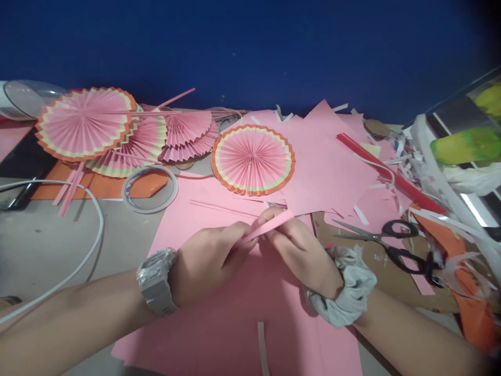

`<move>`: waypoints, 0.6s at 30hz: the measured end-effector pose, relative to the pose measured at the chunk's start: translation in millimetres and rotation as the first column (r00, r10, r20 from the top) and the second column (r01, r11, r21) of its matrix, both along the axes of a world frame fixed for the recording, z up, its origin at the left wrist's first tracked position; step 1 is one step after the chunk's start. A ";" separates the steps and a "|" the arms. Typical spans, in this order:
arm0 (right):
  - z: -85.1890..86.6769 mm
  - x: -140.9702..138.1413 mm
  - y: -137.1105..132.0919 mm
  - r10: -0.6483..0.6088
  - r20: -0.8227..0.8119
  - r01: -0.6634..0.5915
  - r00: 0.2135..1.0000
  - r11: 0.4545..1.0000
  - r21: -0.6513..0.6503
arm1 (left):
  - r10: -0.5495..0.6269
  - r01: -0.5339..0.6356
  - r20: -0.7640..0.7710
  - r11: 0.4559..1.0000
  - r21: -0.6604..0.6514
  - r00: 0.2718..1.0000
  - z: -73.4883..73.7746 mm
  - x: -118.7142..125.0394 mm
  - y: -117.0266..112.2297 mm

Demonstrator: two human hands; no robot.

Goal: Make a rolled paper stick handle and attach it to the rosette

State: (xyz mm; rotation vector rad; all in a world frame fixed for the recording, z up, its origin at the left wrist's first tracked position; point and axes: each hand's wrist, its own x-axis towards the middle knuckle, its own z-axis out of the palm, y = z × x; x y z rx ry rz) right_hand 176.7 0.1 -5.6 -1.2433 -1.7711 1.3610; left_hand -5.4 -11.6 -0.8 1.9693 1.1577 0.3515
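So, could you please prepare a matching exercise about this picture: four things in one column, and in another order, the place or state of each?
1. Pink strip
2. Scissors
3. Watch
4. Hair tie

A. Lying open
B. Around the wrist of the right hand
C. Held in the fingers of both hands
D. Around the wrist of the left hand

Pairs: 1-C, 2-A, 3-D, 4-B
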 end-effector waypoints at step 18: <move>0.8 3.3 -0.9 0.042 -0.072 -0.043 0.997 0.999 -0.020 | -0.040 0.045 0.064 0.997 -0.069 0.997 2.4 1.2 2.8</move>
